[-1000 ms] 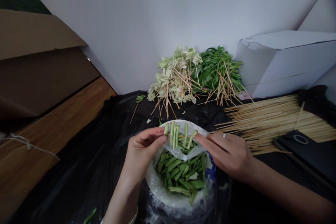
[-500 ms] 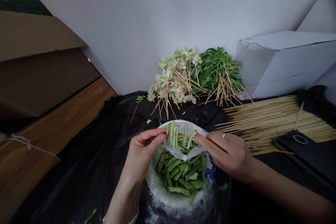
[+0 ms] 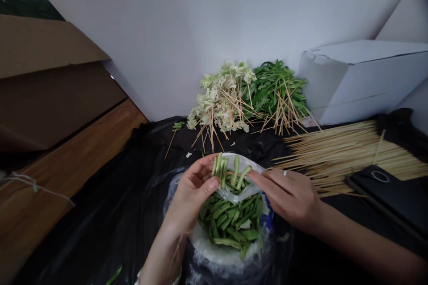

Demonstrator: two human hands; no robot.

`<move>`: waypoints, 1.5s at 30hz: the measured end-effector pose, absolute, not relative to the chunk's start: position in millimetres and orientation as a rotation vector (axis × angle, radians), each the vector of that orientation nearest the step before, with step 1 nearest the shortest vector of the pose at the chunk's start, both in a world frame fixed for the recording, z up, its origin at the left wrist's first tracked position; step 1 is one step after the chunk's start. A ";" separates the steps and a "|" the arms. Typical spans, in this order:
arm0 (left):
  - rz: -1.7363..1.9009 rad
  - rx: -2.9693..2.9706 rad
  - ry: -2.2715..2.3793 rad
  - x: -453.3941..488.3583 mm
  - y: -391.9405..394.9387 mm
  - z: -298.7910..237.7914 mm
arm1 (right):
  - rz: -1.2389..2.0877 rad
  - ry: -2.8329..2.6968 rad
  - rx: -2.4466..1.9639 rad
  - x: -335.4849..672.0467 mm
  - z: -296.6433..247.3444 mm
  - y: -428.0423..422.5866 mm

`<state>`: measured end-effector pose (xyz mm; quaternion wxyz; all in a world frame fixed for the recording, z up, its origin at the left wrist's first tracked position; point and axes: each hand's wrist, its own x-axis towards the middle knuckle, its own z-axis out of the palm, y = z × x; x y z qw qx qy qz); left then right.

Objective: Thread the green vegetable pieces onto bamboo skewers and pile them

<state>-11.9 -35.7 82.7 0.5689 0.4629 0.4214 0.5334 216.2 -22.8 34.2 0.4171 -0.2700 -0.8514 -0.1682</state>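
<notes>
Several cut green bean pieces (image 3: 236,169) are threaded crosswise on a thin wooden skewer, most of which is hidden by beans and fingers. My left hand (image 3: 190,196) is closed, thumb and fingers pinching the bunched pieces at the skewer's left end. My right hand (image 3: 294,193), with a ring on one finger, grips the skewer from the right. Two pieces sit spaced apart nearer to it. Just below both hands is a round tub lined with a clear plastic bag (image 3: 230,256). It holds a heap of loose green bean pieces (image 3: 230,225).
Skewered cabbage leaves (image 3: 217,102) and skewered leafy greens (image 3: 274,84) lie against the wall. One finished bean skewer (image 3: 174,136) lies on black plastic sheeting (image 3: 110,196). To the right are bare skewers (image 3: 334,151), a black phone (image 3: 388,200) and a white box (image 3: 371,80). Cardboard (image 3: 60,107) stands left.
My left hand has moved right and closed round the bean pieces, and the leftmost piece now sits tight against the bunch. My right hand has stayed nearly still.
</notes>
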 end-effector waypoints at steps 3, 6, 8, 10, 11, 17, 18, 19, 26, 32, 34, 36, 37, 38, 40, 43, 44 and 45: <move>1.128 1.091 0.985 -4.2 -37.3 83.9 | -0.460 -2.163 -0.636 217.0 38.5 -24.8; 1.074 1.096 1.013 -0.8 -37.8 82.4 | -0.492 -2.163 -0.602 216.4 40.6 -26.3; 1.075 1.115 1.025 -0.1 -38.0 81.0 | -0.496 -2.163 -0.596 215.5 40.1 -26.7; 1.073 1.130 1.046 0.6 -38.7 80.4 | -0.489 -2.164 -0.600 214.6 38.9 -26.9; 1.072 1.137 1.061 1.1 -39.3 80.6 | -0.485 -2.162 -0.600 214.4 38.2 -26.9; 1.150 1.190 1.116 1.8 -42.6 85.9 | -0.467 -2.165 -0.617 216.0 37.6 -26.0; 1.175 1.179 1.113 0.6 -42.8 86.7 | -0.465 -2.168 -0.629 216.6 37.9 -25.7; 1.189 1.165 1.107 -0.9 -42.8 87.4 | -0.462 -2.175 -0.639 217.0 38.1 -25.5; 1.162 1.170 1.113 -8.3 -39.6 86.3 | -0.479 -2.154 -0.593 217.1 38.6 -26.4; 1.147 1.229 1.119 -7.4 -38.5 93.1 | -0.410 -2.175 -0.638 216.1 35.4 -25.8; 1.115 1.272 1.144 -7.7 -38.0 95.2 | -0.395 -2.187 -0.664 215.8 33.2 -25.1; 1.090 1.290 1.163 -8.3 -37.2 95.0 | -0.407 -2.194 -0.666 215.8 31.6 -24.6; 1.087 1.286 1.170 -8.4 -36.9 94.1 | -0.420 -2.189 -0.651 215.9 31.2 -24.5; 1.089 1.276 1.175 -8.1 -36.7 92.8 | -0.431 -2.182 -0.631 216.0 31.2 -24.5; 1.101 1.253 1.182 -6.9 -37.0 90.5 | -0.445 -2.168 -0.594 216.3 32.2 -24.7; 1.097 1.244 1.175 -6.5 -37.1 90.2 | -0.486 -2.185 -0.572 218.0 35.9 -24.6; 1.093 1.248 1.168 -8.3 -35.8 91.4 | -0.505 -2.198 -0.572 219.2 37.2 -24.0; 1.096 1.252 1.161 -11.6 -33.3 93.2 | -0.527 -2.207 -0.577 220.6 38.2 -22.8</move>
